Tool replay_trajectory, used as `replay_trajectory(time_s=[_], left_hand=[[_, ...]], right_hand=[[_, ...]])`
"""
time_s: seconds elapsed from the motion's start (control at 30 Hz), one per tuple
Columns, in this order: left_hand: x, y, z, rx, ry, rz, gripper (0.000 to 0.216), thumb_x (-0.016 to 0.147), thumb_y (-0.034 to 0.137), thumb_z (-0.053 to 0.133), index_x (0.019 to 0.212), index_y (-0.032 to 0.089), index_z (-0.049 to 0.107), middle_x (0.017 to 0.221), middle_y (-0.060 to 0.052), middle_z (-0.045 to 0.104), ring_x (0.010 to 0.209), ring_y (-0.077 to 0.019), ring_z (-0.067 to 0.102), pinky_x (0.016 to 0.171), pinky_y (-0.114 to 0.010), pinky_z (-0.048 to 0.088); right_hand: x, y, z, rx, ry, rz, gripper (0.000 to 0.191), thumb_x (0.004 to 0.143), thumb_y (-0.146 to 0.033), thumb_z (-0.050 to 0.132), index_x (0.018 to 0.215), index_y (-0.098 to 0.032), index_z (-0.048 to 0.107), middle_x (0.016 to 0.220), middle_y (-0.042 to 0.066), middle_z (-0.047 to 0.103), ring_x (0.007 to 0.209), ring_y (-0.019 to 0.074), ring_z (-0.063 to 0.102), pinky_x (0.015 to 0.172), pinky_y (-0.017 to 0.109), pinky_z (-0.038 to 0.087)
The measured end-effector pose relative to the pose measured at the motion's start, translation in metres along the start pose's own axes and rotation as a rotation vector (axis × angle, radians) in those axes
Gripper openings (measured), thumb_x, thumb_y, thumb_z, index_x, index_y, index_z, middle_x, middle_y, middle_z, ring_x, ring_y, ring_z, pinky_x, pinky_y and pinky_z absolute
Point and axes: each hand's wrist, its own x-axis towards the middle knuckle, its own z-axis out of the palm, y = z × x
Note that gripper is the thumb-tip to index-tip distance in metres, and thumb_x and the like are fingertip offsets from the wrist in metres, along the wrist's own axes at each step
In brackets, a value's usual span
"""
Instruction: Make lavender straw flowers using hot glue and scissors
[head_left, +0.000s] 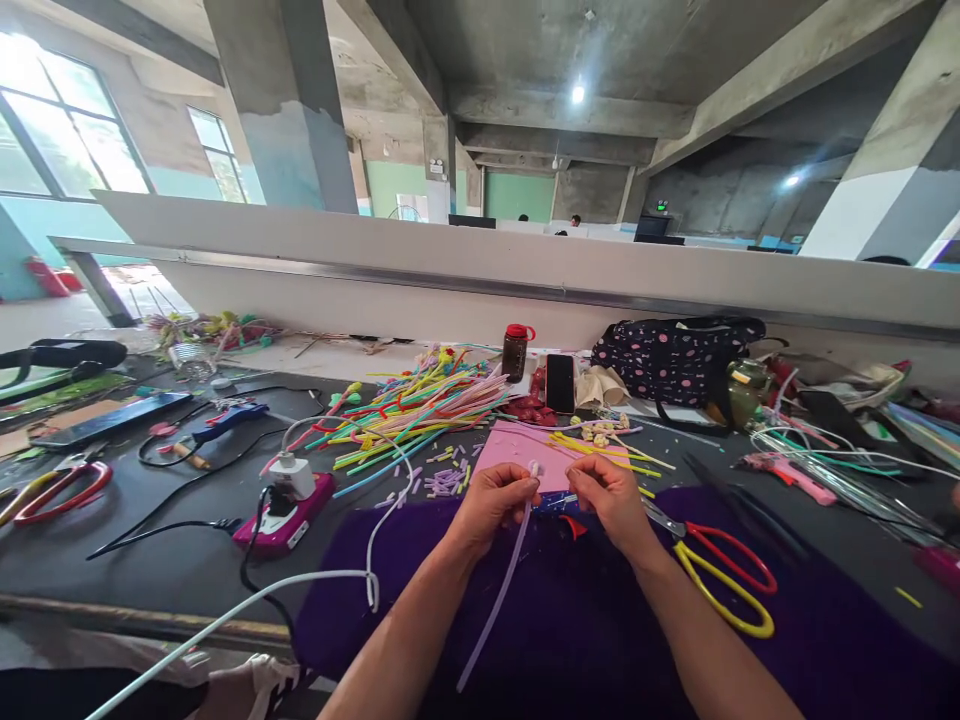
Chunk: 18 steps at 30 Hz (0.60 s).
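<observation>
My left hand point(487, 505) pinches a lilac pipe cleaner point(496, 610) near its top. A small pale tuft shows above the fingertips, and the long stem hangs down toward me. To its right, my right hand point(613, 502) is closed, thumb against fingertips; whatever it grips is too small or hidden to make out. Both hands are held over a dark purple cloth point(555, 620), in front of a pink sheet point(504, 445). Short cut lilac pieces point(448, 482) lie left of the sheet. Scissors point(720, 570) with red and yellow handles rest beside my right wrist.
A pile of coloured pipe cleaners point(420, 405) spreads behind the cut pieces. At left are a magenta power strip point(289, 525) with cords, a blue glue gun point(229, 422) and pliers point(71, 490). A bottle point(516, 352), phone point(559, 384) and patterned bag point(667, 365) stand at the back.
</observation>
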Motion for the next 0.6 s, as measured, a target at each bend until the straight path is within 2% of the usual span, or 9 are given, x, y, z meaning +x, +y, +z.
replay_trajectory(time_s=[0.2, 0.4, 0.6], left_hand=[[-0.001, 0.000, 0.000, -0.028, -0.020, -0.013, 0.023, 0.065, 0.034, 0.068, 0.065, 0.015, 0.055, 0.059, -0.001, 0.064, 0.036, -0.0039, 0.043, 0.033, -0.016, 0.019], [0.008, -0.003, 0.005, -0.146, -0.119, -0.159, 0.021, 0.068, 0.032, 0.067, 0.069, 0.013, 0.058, 0.055, -0.001, 0.062, 0.029, -0.0016, 0.036, 0.029, -0.016, 0.013], [0.016, -0.008, 0.007, -0.169, -0.076, -0.240, 0.022, 0.066, 0.031, 0.068, 0.070, 0.013, 0.058, 0.054, 0.000, 0.060, 0.030, -0.0018, 0.038, 0.028, -0.014, 0.016]], right_hand=[[-0.001, -0.005, -0.006, 0.013, -0.001, 0.011, 0.016, 0.078, -0.032, 0.055, 0.074, -0.017, 0.059, 0.059, -0.002, 0.054, 0.046, 0.0094, 0.046, 0.046, 0.022, 0.036], [0.000, -0.014, -0.011, 0.120, -0.014, 0.052, 0.016, 0.077, -0.032, 0.057, 0.073, -0.017, 0.059, 0.060, -0.002, 0.054, 0.046, 0.0089, 0.048, 0.044, 0.021, 0.037], [0.002, -0.012, -0.009, 0.153, -0.074, 0.112, 0.016, 0.078, -0.032, 0.055, 0.075, -0.017, 0.060, 0.061, -0.002, 0.056, 0.043, 0.0083, 0.048, 0.040, 0.020, 0.038]])
